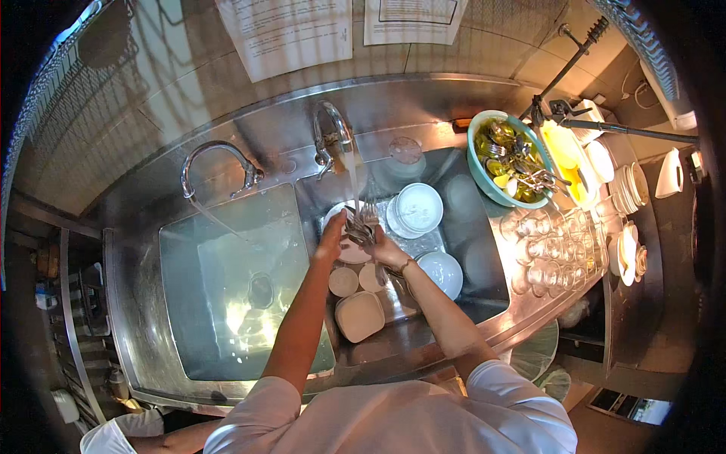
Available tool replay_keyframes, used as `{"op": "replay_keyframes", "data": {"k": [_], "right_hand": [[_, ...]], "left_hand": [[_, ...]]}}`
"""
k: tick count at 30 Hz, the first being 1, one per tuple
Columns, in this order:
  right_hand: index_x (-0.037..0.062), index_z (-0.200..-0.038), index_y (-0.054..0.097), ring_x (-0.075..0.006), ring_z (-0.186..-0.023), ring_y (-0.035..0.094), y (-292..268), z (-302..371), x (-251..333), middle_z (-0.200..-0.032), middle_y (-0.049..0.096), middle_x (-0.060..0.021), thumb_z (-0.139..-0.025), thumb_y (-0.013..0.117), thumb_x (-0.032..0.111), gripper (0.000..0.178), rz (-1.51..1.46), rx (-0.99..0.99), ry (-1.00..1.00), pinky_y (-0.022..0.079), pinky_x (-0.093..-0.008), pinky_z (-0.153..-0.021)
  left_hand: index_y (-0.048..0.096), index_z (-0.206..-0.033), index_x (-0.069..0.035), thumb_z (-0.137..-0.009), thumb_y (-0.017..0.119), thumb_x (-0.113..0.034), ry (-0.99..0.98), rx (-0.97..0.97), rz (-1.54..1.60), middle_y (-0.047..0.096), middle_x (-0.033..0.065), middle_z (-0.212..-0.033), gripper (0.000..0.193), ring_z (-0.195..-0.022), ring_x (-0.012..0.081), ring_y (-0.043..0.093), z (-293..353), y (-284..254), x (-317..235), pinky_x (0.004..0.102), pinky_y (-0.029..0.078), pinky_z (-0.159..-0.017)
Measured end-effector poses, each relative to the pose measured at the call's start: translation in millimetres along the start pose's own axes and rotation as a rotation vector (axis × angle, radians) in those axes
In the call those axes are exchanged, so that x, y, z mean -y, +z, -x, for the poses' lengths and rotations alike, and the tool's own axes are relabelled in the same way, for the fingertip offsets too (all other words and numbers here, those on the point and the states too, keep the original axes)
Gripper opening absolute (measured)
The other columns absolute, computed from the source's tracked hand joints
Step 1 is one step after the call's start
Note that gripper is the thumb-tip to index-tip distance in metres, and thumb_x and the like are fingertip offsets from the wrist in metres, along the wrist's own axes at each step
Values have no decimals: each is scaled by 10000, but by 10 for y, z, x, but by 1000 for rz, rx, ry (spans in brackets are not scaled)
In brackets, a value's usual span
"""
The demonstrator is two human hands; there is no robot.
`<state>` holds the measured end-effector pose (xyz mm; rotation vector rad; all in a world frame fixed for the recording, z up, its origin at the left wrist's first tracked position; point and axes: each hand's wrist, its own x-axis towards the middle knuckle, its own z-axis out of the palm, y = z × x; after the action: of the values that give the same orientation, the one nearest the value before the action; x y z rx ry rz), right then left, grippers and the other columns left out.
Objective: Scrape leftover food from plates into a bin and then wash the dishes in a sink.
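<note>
Under the running right-hand tap (333,121), a bunch of forks and other metal cutlery (367,215) is gripped between my two hands over the right sink basin. My left hand (331,236) closes on the bunch from the left. On the other side my right hand (388,251) grips its lower end, fork tines pointing away from me. Beneath them lies a white plate (352,253), partly hidden. Stacked white bowls (420,208) and another white bowl (441,274) sit to the right. Nearer me are small round dishes (343,282) and squarish dishes (359,316).
Water fills the left basin (227,303), beneath a second curved tap (219,150). A teal tub (484,178) of cutlery in yellowish liquid stands at the right, by upturned glasses (548,250) and stacked plates (628,189). A metal arm (628,130) juts in there. Another person's arm (174,439) shows lower left.
</note>
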<state>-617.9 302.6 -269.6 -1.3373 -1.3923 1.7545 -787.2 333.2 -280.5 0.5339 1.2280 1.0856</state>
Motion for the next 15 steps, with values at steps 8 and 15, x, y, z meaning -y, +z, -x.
{"op": "replay_keyframes", "data": {"k": [8, 15], "right_hand": [[18, -1244, 432, -132, -613, 592, 173, -73, 446, -950, 591, -71, -847, 607, 108, 443, -252, 71, -3, 478, -258, -519], [64, -1316, 423, -135, -648, 592, 258, -81, 564, -972, 603, -71, -843, 575, 39, 498, -311, 102, 161, 508, -268, -560]], "left_hand": [[585, -979, -115, -934, 430, -478, -132, 243, 382, 641, 21, -852, 398, -734, 165, 639, 70, -31, -135, 298, 539, -574], [586, -987, -93, -929, 513, -305, 56, 113, 427, 612, 34, -830, 232, -759, 176, 592, -9, -120, -87, 336, 488, -676]]}}
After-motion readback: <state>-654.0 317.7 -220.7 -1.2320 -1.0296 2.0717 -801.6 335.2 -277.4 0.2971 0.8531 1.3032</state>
